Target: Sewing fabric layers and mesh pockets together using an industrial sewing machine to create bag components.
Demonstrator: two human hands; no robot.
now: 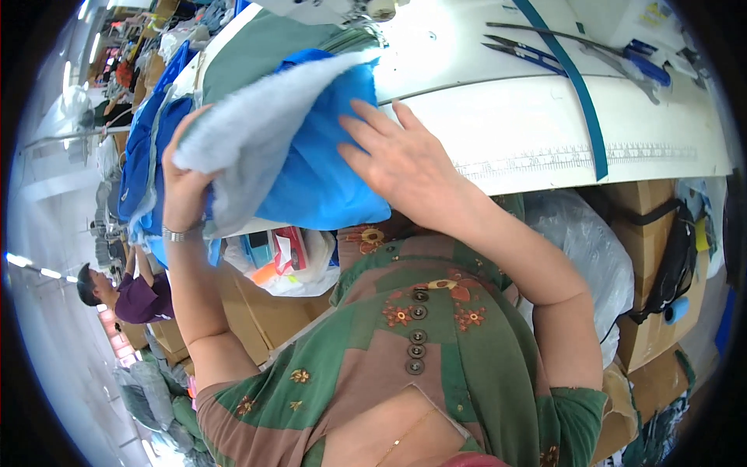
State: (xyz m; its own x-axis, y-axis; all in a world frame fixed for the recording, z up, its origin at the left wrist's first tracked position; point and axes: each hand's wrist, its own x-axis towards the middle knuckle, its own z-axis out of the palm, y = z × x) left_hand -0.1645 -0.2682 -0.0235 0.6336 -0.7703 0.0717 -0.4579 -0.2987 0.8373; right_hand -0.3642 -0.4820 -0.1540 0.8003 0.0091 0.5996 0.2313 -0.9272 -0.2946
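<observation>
A bright blue fabric piece (331,156) with a pale, fluffy backing (249,117) is raised at the table's front edge, its backing folded over toward me. My left hand (187,167) grips the left end of the folded layer, thumb on the fluffy side; its other fingers are partly hidden behind the cloth. My right hand (401,152) lies over the right side of the blue cloth with its fingers spread. At the far side, the cloth's upper corner reaches close to the sewing machine (342,9), which is cut off by the picture's top.
On the white tabletop (467,117) lie black-bladed snips (529,58), a blue-handled tool (646,66) and a teal strip (580,93). Green cloth (261,47) lies behind the blue piece. More blue fabric (144,159) hangs at left. Cardboard boxes (642,303) stand right; another person (140,296) is far left.
</observation>
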